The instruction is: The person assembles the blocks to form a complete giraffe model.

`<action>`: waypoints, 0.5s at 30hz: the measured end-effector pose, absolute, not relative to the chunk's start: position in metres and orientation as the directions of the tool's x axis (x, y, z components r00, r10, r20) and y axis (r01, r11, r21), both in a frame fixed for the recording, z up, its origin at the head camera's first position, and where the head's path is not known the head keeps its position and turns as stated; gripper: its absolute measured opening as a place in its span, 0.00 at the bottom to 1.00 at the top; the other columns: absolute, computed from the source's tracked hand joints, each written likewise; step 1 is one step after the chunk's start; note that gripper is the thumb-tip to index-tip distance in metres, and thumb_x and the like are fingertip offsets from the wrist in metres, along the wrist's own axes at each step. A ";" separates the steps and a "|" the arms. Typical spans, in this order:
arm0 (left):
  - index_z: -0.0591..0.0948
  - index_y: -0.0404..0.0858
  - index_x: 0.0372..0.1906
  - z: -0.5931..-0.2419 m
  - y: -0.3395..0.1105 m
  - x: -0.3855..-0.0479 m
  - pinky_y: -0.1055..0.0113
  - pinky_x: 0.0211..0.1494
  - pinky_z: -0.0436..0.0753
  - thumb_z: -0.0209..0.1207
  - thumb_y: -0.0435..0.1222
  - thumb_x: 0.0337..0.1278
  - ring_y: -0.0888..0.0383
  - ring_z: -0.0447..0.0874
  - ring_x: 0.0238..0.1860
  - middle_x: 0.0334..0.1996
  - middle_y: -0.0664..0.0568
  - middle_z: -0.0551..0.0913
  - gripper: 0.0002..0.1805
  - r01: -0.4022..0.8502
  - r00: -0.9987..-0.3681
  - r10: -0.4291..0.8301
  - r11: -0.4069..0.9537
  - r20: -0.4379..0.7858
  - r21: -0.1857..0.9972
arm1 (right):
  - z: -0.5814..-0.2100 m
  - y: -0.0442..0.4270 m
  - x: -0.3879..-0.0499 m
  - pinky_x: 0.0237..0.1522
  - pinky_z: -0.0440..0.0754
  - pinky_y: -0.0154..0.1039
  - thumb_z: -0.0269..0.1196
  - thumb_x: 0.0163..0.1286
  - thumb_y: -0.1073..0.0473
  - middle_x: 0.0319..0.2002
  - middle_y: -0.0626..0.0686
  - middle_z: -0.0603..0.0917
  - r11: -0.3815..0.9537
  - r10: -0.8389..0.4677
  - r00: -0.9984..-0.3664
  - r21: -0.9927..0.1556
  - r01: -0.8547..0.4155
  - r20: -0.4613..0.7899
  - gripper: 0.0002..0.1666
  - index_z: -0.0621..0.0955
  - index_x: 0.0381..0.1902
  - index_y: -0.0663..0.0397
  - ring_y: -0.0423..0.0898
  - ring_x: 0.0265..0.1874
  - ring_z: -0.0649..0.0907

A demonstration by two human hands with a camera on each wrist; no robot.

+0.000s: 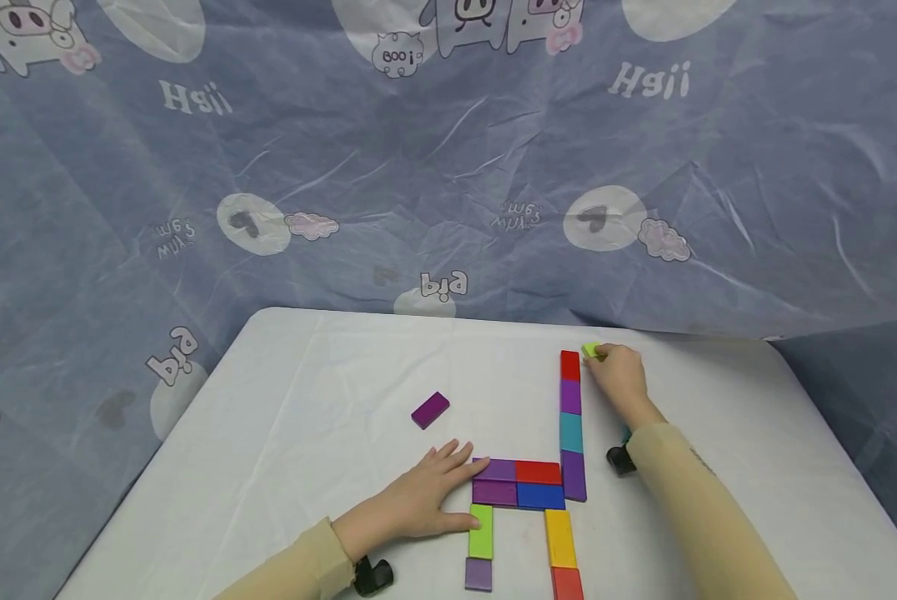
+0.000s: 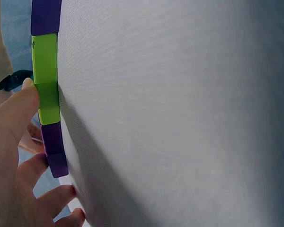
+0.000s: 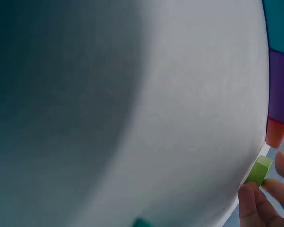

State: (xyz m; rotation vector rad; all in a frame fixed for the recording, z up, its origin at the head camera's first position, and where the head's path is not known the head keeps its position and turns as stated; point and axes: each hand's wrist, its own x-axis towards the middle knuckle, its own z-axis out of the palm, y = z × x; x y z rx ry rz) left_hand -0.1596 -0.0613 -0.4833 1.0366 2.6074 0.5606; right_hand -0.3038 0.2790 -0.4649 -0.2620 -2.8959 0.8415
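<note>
pinching lime-green rectangular block [image 1: 590,350] in right hand [image 1: 619,377], near far edge of white cloth-like tabletop [image 1: 328,400], just right of farthest red rectangular block [image 1: 570,365]. touching second lime-green rectangular block [image 1: 482,537] with thumb of spread left hand [image 1: 426,497], purple rectangular block [image 1: 499,470] with index fingertip.
</note>
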 end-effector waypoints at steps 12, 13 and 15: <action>0.56 0.57 0.78 -0.483 -0.061 -0.160 0.44 0.77 0.56 0.57 0.62 0.60 0.45 0.49 0.79 0.78 0.47 0.57 0.44 0.588 -0.706 0.697 0.676 -0.125 0.444 | -0.465 0.269 -0.309 0.63 0.73 0.61 0.58 0.72 0.49 0.59 0.76 0.73 0.879 0.111 -0.993 -0.463 0.112 -0.030 0.34 0.71 0.66 0.68 0.71 0.59 0.73; 0.56 0.57 0.78 -0.483 -0.061 -0.160 0.44 0.77 0.56 0.57 0.62 0.60 0.45 0.49 0.79 0.78 0.47 0.57 0.44 0.588 -0.707 0.697 0.676 -0.125 0.444 | -0.466 0.269 -0.310 0.63 0.72 0.61 0.58 0.72 0.49 0.61 0.75 0.73 0.883 0.107 -0.994 -0.456 0.111 -0.035 0.34 0.71 0.67 0.67 0.71 0.60 0.72; 0.55 0.57 0.78 -0.483 -0.061 -0.160 0.44 0.78 0.56 0.57 0.62 0.59 0.45 0.49 0.79 0.78 0.47 0.56 0.44 0.585 -0.708 0.695 0.678 -0.127 0.445 | -0.467 0.269 -0.310 0.64 0.71 0.62 0.58 0.72 0.50 0.62 0.75 0.72 0.890 0.092 -0.995 -0.446 0.097 -0.033 0.33 0.71 0.67 0.66 0.72 0.61 0.71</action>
